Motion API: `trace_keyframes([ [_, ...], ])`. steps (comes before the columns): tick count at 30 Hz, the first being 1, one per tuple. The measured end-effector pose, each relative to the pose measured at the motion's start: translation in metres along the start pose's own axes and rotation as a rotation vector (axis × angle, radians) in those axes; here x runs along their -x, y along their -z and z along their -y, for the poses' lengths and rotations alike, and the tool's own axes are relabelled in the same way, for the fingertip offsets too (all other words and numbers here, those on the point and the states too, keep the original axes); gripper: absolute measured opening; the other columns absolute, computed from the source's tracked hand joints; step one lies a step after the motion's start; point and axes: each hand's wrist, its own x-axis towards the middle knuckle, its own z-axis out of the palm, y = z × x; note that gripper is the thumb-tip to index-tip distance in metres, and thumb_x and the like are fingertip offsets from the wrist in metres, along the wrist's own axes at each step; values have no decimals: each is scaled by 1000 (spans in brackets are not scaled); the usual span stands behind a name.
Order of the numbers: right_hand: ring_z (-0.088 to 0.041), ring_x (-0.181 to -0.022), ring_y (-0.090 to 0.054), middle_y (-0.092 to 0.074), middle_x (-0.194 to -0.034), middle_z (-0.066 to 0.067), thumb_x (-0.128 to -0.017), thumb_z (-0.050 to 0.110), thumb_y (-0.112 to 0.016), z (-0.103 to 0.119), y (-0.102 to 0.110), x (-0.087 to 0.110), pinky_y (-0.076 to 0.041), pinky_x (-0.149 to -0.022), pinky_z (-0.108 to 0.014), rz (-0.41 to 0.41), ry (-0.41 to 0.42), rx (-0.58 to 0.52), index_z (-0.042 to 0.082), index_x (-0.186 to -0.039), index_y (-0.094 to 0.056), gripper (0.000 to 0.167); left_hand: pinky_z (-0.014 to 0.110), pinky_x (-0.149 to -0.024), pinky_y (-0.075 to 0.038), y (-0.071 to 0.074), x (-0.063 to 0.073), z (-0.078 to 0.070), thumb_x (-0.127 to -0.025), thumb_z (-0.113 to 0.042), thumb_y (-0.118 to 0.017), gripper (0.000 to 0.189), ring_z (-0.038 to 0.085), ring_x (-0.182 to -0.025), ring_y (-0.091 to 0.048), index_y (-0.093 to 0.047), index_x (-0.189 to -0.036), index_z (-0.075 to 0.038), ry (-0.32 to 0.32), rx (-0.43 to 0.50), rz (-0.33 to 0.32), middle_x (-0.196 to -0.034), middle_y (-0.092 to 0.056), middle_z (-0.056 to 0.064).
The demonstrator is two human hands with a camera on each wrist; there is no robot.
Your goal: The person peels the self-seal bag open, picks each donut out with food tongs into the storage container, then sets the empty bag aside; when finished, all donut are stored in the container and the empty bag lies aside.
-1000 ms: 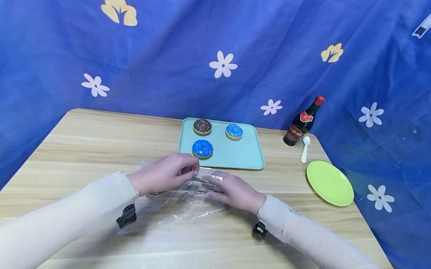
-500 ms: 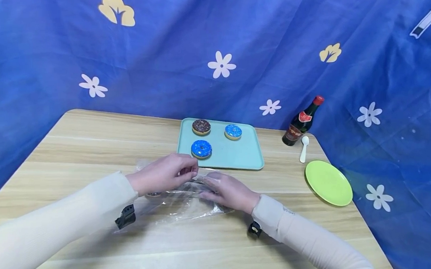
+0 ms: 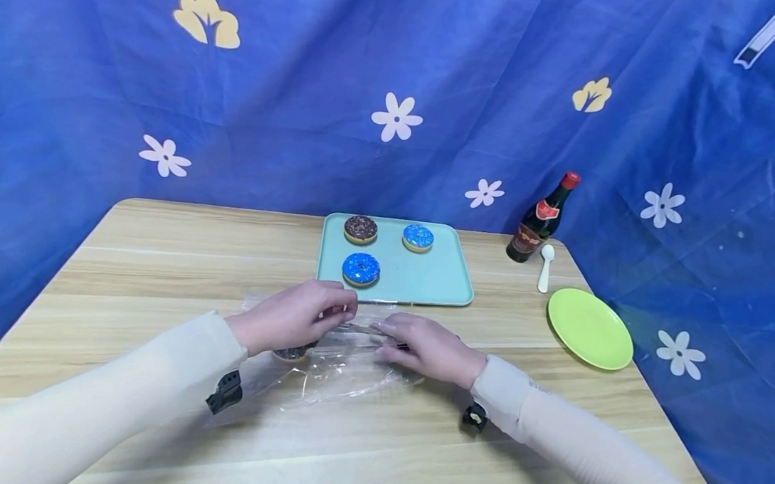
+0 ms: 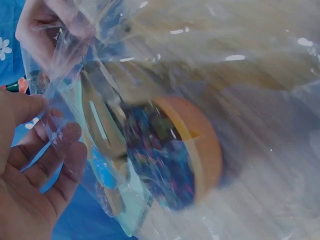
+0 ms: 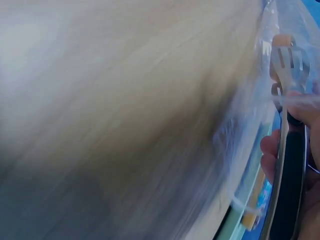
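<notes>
A clear plastic bag [image 3: 341,375] lies spread between both hands at mid-table. My left hand [image 3: 300,316] pinches the bag's edge between thumb and fingers, also seen in the left wrist view. With my right hand [image 3: 432,347] I grip metal food tongs [image 5: 292,165] with dark handles and slotted ends, which reach into the bag. Inside it, a dark-glazed doughnut with coloured sprinkles [image 4: 170,152] stands tilted in the left wrist view, beside the tongs' ends. Whether the tongs clasp it cannot be made out through the plastic; in the head view the left hand partly hides it.
Behind the hands a light teal tray [image 3: 421,276] bears a brown doughnut [image 3: 360,229] and two blue doughnuts [image 3: 361,269]. To the right stand a dark bottle [image 3: 540,219] with a red cap, a white spoon [image 3: 545,268] and a green plate [image 3: 589,327].
The right hand shifts left a little, then back right with the tongs. The doughnut in the bag shows more from under the left hand, which stays nearly still.
</notes>
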Motion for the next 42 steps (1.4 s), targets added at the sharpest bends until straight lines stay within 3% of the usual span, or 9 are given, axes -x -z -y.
trace_keyframes([
  [7,-17,-122,-69,-73,-129,-3,-105,33,-63,-12,7,26,-55,-107,-34,-12,-11,16,10,-140,-64,42,22,-65,-46,-1,2,1,-103,-8,-62,22,1,-69,-48,-59,-86,-21,-3,-15,-5,-76,-53,-10],
  [16,-16,-120,-69,-72,-134,0,-103,27,-67,-37,17,66,-56,-106,-39,-80,-70,-165,13,-139,-66,38,21,-65,-49,-1,2,2,-102,-8,-63,20,1,-70,-49,-61,-87,-21,13,-19,14,-79,-57,-9],
  [24,-21,-122,-70,-74,-132,-2,-99,21,-73,-63,33,105,-57,-103,-42,-156,-155,-163,14,-136,-69,38,22,-66,-48,0,5,4,-103,-9,-63,20,1,-69,-49,-61,-87,-22,17,-46,9,-77,-56,-11],
  [31,-23,-124,-69,-74,-132,-3,-97,18,-75,-83,57,135,-57,-99,-26,-207,-277,-129,16,-135,-70,38,23,-66,-47,1,3,6,-103,-10,-63,20,2,-70,-49,-61,-88,-22,15,-48,8,-79,-56,-10],
  [38,-31,-117,-72,-74,-131,-12,-97,13,-74,-100,72,141,-45,-97,-5,-370,-381,-83,10,-135,-70,38,21,-64,-46,-2,3,5,-101,-8,-64,20,2,-70,-49,-61,-86,-22,25,-43,37,-80,-55,-10],
  [42,-34,-118,-72,-73,-131,-17,-98,15,-74,-107,66,132,-54,-99,-22,-386,-450,-57,5,-135,-69,39,21,-65,-45,-5,3,4,-101,-8,-64,20,2,-71,-49,-61,-86,-21,32,-39,45,-80,-55,-10],
])
